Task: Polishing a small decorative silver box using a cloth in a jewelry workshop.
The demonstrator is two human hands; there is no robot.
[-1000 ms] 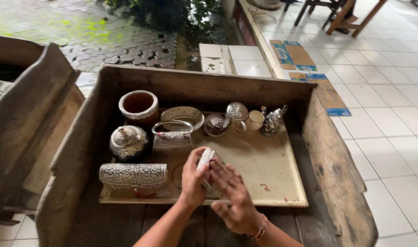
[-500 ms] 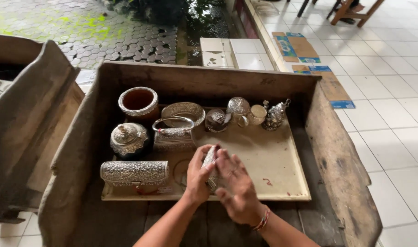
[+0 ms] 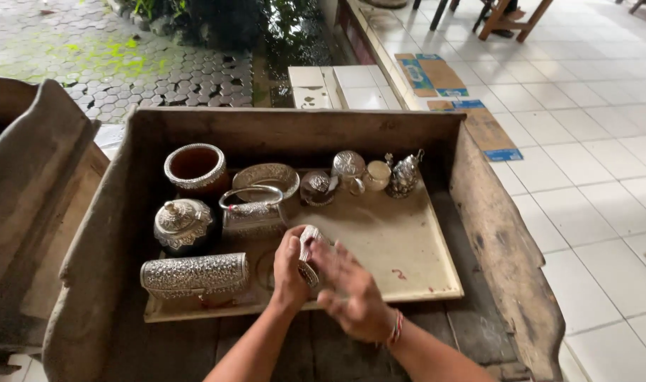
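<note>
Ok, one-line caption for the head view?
Both hands work a small silver piece over a tray of ornate silverware.

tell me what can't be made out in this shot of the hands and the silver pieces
- Small silvery object, head view: mostly covered by the left hand and right hand; its kind is unclear.
- Right hand: motion-blurred, finger positions unclear.
- Tray area under the hands: hidden.
- Inside of the round brown pot: too dark.
- Forearms: cut off by the bottom edge.

Both forearms are bare, no sleeves showing; a red-and-white string bracelet [image 3: 396, 328] circles the right wrist.
</note>
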